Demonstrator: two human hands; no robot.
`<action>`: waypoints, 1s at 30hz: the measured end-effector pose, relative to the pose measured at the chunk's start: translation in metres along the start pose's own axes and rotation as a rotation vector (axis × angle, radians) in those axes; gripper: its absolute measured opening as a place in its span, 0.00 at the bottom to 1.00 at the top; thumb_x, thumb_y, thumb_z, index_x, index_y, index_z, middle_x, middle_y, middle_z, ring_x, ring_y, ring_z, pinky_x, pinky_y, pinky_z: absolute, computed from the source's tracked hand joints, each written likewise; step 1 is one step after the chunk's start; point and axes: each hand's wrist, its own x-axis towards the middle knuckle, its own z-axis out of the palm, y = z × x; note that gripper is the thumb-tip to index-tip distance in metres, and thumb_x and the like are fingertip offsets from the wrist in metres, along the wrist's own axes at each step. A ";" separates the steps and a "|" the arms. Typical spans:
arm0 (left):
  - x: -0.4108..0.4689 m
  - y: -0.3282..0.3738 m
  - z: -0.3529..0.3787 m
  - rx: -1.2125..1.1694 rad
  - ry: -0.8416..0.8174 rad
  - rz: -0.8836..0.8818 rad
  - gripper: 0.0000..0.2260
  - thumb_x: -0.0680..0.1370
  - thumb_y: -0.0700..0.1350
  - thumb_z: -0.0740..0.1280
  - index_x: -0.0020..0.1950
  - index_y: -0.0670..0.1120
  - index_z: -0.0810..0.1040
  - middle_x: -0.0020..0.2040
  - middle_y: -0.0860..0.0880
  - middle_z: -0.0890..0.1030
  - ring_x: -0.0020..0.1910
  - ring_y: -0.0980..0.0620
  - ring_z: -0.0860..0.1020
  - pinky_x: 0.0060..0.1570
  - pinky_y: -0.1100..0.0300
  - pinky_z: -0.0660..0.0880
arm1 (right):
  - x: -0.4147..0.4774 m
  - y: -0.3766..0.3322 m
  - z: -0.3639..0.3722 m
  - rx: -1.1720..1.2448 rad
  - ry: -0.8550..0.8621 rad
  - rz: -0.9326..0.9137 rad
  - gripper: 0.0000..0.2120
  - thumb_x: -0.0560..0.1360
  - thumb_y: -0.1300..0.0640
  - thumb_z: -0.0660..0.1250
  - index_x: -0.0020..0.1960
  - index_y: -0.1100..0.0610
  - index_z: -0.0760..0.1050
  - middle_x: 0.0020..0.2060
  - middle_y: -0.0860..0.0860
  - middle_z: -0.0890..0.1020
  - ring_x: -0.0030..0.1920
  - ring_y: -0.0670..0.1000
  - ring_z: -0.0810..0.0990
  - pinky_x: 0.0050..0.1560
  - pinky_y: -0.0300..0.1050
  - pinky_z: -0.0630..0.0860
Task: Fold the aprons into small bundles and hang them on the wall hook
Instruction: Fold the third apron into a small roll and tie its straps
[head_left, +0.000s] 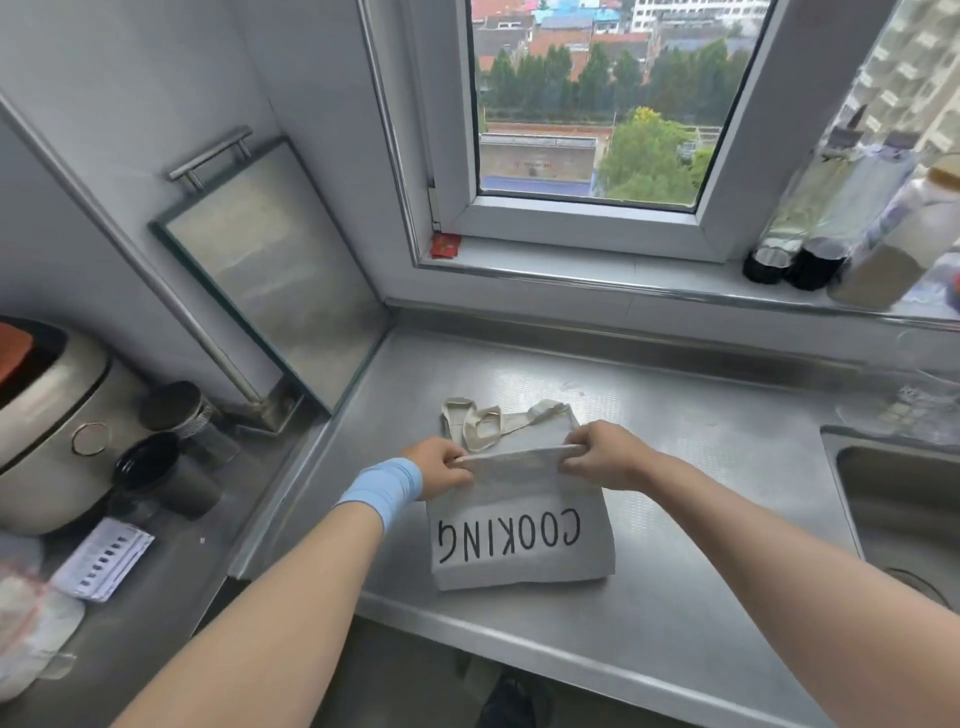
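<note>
Both hands are on the apron (519, 499), which lies flat on the steel worktop (701, 519) below the window (597, 104), the word COOKING reading upside down from here. The left hand (441, 467) pinches the far folded edge at one corner and the right hand (605, 457) pinches the other. Each grip is pressed tight on cloth, fingers curled over the fold. The straps (480, 423) lie in a loose tangle just beyond that edge.

By my reading this is mid-fold, and the bundle isn't small enough yet. To do it well, lift both corners level, bring the edge towards the body in one even sweep, and line it up with the near hem before pressing flat. Tuck the straps in, but leave one loop free — the hook, not in view here, will need it.
</note>
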 end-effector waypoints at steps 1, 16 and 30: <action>0.006 -0.002 0.003 0.004 0.041 0.000 0.10 0.75 0.49 0.67 0.35 0.50 0.74 0.34 0.52 0.73 0.36 0.51 0.72 0.36 0.61 0.67 | 0.005 0.002 0.004 -0.015 0.042 -0.004 0.04 0.71 0.53 0.67 0.40 0.52 0.80 0.36 0.49 0.82 0.42 0.51 0.81 0.41 0.45 0.76; 0.112 -0.028 0.007 0.240 0.321 0.072 0.21 0.72 0.48 0.68 0.65 0.56 0.70 0.66 0.51 0.65 0.65 0.48 0.68 0.65 0.55 0.64 | 0.121 0.008 0.038 -0.487 0.275 -0.064 0.18 0.73 0.62 0.61 0.61 0.52 0.73 0.55 0.52 0.73 0.52 0.56 0.74 0.44 0.49 0.71; 0.170 -0.024 -0.010 0.406 0.053 0.141 0.17 0.77 0.47 0.62 0.66 0.55 0.71 0.62 0.50 0.73 0.59 0.44 0.76 0.51 0.54 0.72 | 0.184 -0.016 0.017 -0.215 0.111 -0.024 0.09 0.73 0.48 0.64 0.52 0.45 0.76 0.42 0.47 0.82 0.48 0.54 0.80 0.41 0.44 0.68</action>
